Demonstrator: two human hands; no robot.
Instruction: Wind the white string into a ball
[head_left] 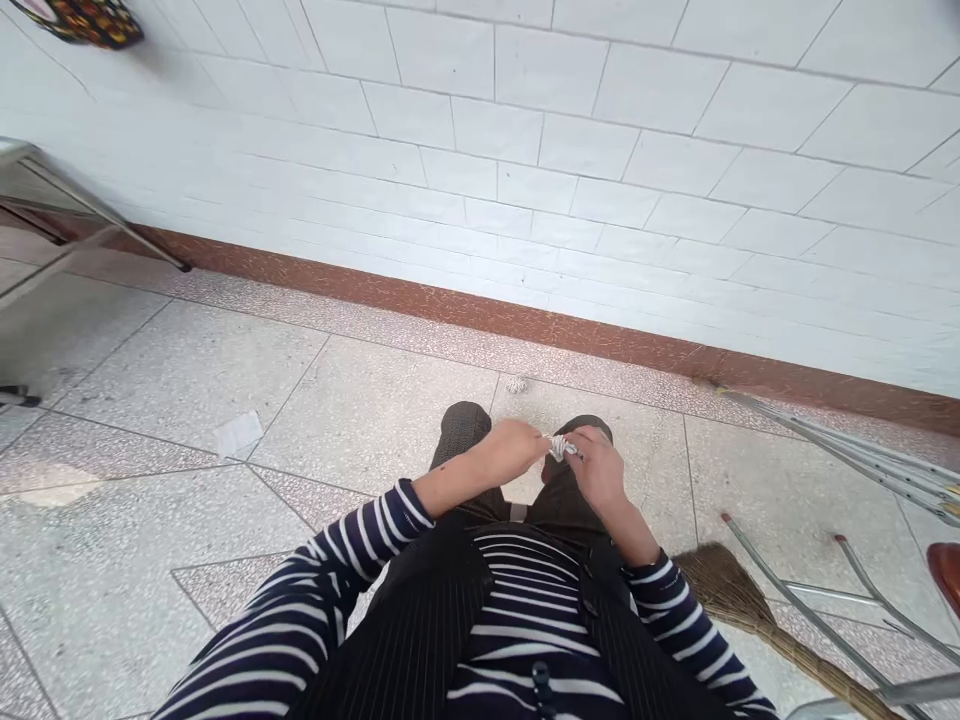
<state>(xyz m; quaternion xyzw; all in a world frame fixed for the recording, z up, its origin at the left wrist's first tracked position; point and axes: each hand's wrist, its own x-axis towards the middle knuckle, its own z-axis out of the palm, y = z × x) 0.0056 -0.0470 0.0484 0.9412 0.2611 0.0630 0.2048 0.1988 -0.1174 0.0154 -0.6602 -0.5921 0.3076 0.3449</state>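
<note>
A small white cord bundle [561,447], apparently wound or knotted, is held above my knees. The fingers of my right hand [602,468] are closed on its right side. My left hand [513,450] is at its left side, fingers pinched on what looks like a thin end of the cord. Both hands are close together, and the fingertips are too small to make out in detail. On the floor beyond my knees lies a similar white clump [516,384], apart from both hands.
A straw broom [724,590] lies at the right beside a metal-legged seat frame [795,590]. Metal crutches or poles [840,440] rest near the tiled wall [525,140]. A white paper [239,435] is on the floor at left, near a metal bench [97,225].
</note>
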